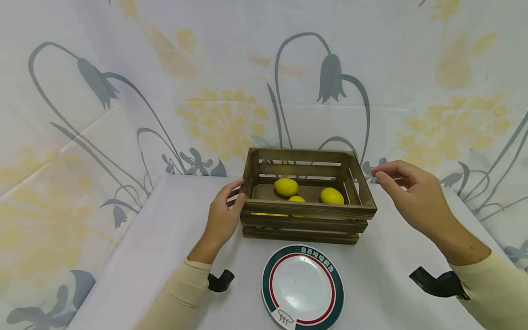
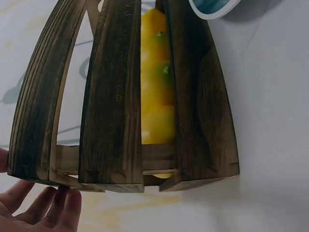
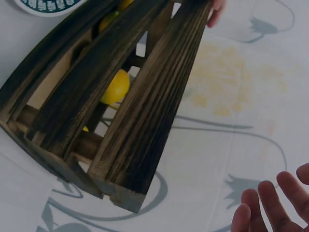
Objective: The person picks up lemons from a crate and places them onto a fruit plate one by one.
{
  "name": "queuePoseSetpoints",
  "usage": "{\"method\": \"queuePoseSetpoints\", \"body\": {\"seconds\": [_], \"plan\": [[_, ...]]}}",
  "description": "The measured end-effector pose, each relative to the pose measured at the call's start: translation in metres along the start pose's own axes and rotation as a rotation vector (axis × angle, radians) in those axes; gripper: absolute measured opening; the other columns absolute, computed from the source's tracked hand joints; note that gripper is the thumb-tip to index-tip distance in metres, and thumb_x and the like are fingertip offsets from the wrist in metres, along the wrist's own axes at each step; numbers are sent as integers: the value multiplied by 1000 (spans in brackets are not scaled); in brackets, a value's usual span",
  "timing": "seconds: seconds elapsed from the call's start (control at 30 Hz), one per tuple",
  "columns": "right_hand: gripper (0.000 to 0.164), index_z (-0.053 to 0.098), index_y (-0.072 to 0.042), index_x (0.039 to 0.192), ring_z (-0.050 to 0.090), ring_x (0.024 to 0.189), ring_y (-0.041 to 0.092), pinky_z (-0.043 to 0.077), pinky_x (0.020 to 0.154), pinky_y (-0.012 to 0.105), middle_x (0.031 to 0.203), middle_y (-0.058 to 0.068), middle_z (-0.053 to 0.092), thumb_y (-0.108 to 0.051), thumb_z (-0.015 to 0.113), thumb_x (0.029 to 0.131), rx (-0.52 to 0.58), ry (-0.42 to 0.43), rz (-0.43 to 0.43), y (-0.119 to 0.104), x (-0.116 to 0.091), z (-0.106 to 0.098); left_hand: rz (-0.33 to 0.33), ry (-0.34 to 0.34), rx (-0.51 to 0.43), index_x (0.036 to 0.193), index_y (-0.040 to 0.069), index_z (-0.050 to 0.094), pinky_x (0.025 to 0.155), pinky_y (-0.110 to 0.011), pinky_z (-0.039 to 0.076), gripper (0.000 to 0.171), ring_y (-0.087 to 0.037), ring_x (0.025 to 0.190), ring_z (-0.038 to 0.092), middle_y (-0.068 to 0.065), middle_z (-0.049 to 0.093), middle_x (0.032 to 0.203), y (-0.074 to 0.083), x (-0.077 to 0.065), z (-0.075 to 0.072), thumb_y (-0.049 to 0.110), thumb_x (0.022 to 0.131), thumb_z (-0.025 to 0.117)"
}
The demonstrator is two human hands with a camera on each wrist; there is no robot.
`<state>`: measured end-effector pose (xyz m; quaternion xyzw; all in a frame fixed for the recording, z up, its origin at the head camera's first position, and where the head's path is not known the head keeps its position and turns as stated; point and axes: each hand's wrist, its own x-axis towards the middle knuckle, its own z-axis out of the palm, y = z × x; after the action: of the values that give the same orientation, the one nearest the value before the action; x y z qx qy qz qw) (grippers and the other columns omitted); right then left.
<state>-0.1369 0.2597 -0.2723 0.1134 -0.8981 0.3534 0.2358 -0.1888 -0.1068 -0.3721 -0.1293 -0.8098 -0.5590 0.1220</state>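
Wooden crate [image 1: 307, 210] at frame centre, yellow lemons [image 1: 286, 187] inside. Left hand [image 1: 221, 213] touches its left end; gripping or just resting, can't tell from these angles. Right hand [image 1: 416, 197], centre right, near crate but apart, fingers relaxed, holding nothing. Plate [image 1: 303, 286] lower centre.
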Motion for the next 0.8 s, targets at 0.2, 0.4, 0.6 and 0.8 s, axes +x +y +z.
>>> {"method": "queuePoseSetpoints", "body": {"seconds": [0.2, 0.4, 0.6, 0.8], "plan": [[16, 73, -13, 110, 57, 83, -12, 42, 70, 8, 98, -31, 63, -19, 63, 99, 28, -22, -43, -7, 11, 8, -17, 22, -22, 146, 9, 50, 108, -46, 47, 44, -26, 132, 54, -8, 55, 146, -5, -1, 1, 23, 105, 53], [16, 72, -12, 109, 58, 86, -9, 43, 76, 5, 98, -28, 65, -17, 61, 100, 44, -74, -62, -14, 19, 16, -18, 43, -29, 146, 10, 52, 107, -47, 47, 44, -27, 130, 56, -9, 56, 145, -7, -6, 4, 23, 104, 55], [16, 73, -15, 109, 59, 84, -1, 45, 74, 11, 98, -19, 67, -22, 61, 100, 57, -128, -55, -19, 29, 23, -12, 52, -34, 145, 10, 53, 107, -47, 48, 44, -29, 131, 57, -9, 54, 147, -7, -8, 6, 23, 103, 56], [18, 73, -13, 108, 61, 79, 7, 48, 66, 17, 94, -16, 65, -24, 60, 101, 67, -172, -54, -23, 40, 33, 2, 60, -63, 144, 8, 53, 109, -49, 45, 44, -31, 131, 57, -12, 53, 148, -6, -6, 6, 22, 103, 56]]}}
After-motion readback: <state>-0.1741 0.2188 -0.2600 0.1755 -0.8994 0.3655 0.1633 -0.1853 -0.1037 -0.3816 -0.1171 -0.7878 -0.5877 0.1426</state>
